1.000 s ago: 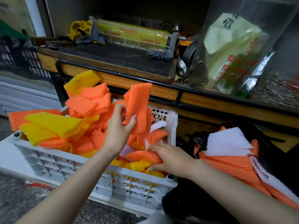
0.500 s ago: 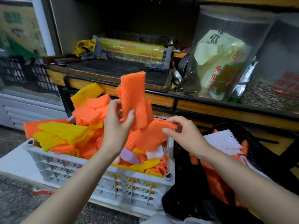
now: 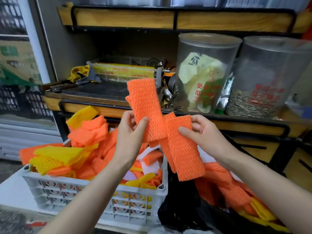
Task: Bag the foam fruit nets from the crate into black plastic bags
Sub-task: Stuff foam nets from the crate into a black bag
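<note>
I hold two orange nets above the right corner of the crate [image 3: 94, 184]. My left hand [image 3: 130, 130] is clenched round one net [image 3: 143, 102], which stands up and back from the crate. My right hand [image 3: 200, 132] pinches a second net [image 3: 184, 152], which hangs over the bag [image 3: 182, 208] just right of the crate. They cross between my thumbs; I judge I'm stacking them to drop together. Both forearms reach forward, wrists turned inward. More nets [image 3: 84, 135] heap the crate.
</note>
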### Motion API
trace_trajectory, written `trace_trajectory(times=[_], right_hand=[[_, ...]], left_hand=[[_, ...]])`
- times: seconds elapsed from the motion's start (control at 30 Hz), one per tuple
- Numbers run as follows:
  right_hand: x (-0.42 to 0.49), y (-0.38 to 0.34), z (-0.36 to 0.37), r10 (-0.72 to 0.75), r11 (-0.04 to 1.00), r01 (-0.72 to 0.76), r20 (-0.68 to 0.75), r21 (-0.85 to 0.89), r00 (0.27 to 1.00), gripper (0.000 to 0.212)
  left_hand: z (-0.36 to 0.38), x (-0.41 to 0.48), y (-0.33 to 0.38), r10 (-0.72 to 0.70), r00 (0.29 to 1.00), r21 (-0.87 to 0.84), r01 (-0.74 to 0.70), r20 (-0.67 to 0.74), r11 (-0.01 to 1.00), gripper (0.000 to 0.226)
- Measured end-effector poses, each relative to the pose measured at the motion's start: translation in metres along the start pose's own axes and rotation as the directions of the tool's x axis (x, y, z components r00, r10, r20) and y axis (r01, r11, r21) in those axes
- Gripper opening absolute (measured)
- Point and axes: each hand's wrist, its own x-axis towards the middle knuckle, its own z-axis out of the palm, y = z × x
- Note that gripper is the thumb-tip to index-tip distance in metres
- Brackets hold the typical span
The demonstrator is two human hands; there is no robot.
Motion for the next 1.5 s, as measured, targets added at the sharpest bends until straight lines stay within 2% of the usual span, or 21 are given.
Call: trace_trajectory(times=[0.1, 0.17, 0.3, 0.43, 0.57, 0.63, 0.73, 0.77, 0.87, 1.0, 1.03, 1.1, 1.2, 1.27, 1.33, 1.4, 1.5], right_hand=[[-0.012, -0.009, -0.015, -0.010, 1.000, 0.010, -0.072, 0.009, 0.997, 0.030], [-0.019, -0.014, -0.026, -0.019, 0.999, 0.023, -0.125, 0.025, 0.992, 0.031], [-0.029, -0.017, -0.046, -0.029, 0.995, 0.048, -0.201, 0.091, 0.979, 0.027], [-0.040, -0.005, -0.059, 0.005, 0.993, 0.029, -0.295, 0.111, 0.955, 0.019], [-0.053, 0.003, -0.071, 0.070, 0.990, -0.017, -0.381, 0.139, 0.922, 0.030], [-0.058, 0.005, -0.076, 0.074, 0.990, -0.021, -0.390, 0.138, 0.918, 0.037], [-0.063, 0.007, -0.087, 0.073, 0.995, -0.039, -0.389, 0.095, 0.918, 0.043], [-0.064, 0.007, -0.090, 0.071, 0.994, -0.035, -0.384, 0.100, 0.920, 0.042], [-0.066, 0.009, -0.100, 0.037, 0.996, -0.003, -0.371, 0.092, 0.928, 0.036], [-0.069, 0.014, -0.117, 0.020, 0.995, 0.017, -0.370, 0.097, 0.929, 0.026], [-0.071, 0.017, -0.122, 0.008, 0.998, 0.015, -0.385, 0.058, 0.923, 0.024], [-0.075, 0.031, -0.134, -0.063, 0.987, -0.005, -0.415, -0.161, 0.908, 0.023], [-0.087, 0.064, -0.150, -0.103, 0.880, -0.077, -0.347, -0.468, 0.932, 0.034], [-0.097, 0.086, -0.157, -0.074, 0.755, -0.121, -0.267, -0.644, 0.961, 0.047], [-0.104, 0.100, -0.163, -0.147, 0.581, -0.134, -0.266, -0.803, 0.953, 0.057], [-0.108, 0.106, -0.170, -0.239, 0.469, -0.180, -0.321, -0.865, 0.916, 0.064], [-0.111, 0.106, -0.184, -0.205, 0.467, -0.321, -0.454, -0.824, 0.867, 0.063]], left_hand=[[0.007, 0.001, 0.002, -0.022, 0.992, 0.029, 0.026, -0.127, 0.999, 0.012], [0.012, 0.001, 0.003, -0.041, 0.986, 0.092, 0.057, -0.163, 0.994, 0.013], [0.035, -0.011, 0.001, -0.132, 0.991, 0.274, 0.121, 0.024, 0.954, 0.012], [0.068, -0.036, 0.007, -0.227, 0.936, 0.217, 0.171, 0.270, 0.961, 0.009], [0.097, -0.054, 0.014, -0.396, 0.836, 0.237, 0.325, 0.380, 0.915, 0.040], [0.110, -0.059, 0.012, -0.406, 0.820, 0.264, 0.320, 0.403, 0.910, 0.058], [0.123, -0.066, 0.013, -0.386, 0.811, 0.310, 0.267, 0.439, 0.913, 0.102], [0.128, -0.067, 0.012, -0.391, 0.803, 0.326, 0.260, 0.449, 0.909, 0.100], [0.138, -0.068, 0.010, -0.372, 0.823, 0.363, 0.219, 0.430, 0.906, 0.062], [0.141, -0.065, 0.009, -0.227, 0.909, 0.341, 0.102, 0.350, 0.934, 0.052], [0.140, -0.064, 0.009, -0.204, 0.919, 0.344, 0.081, 0.337, 0.935, 0.052], [0.138, -0.061, 0.007, -0.177, 0.930, 0.364, 0.052, 0.321, 0.930, 0.055], [0.133, -0.057, 0.005, -0.177, 0.935, 0.374, 0.053, 0.306, 0.926, 0.061], [0.132, -0.056, 0.004, -0.184, 0.931, 0.380, 0.053, 0.315, 0.923, 0.060], [0.133, -0.058, 0.001, -0.179, 0.925, 0.394, 0.035, 0.336, 0.919, 0.057], [0.135, -0.060, -0.003, -0.170, 0.918, 0.408, 0.010, 0.358, 0.913, 0.058], [0.140, -0.061, -0.009, -0.155, 0.907, 0.437, -0.036, 0.393, 0.899, 0.066]])
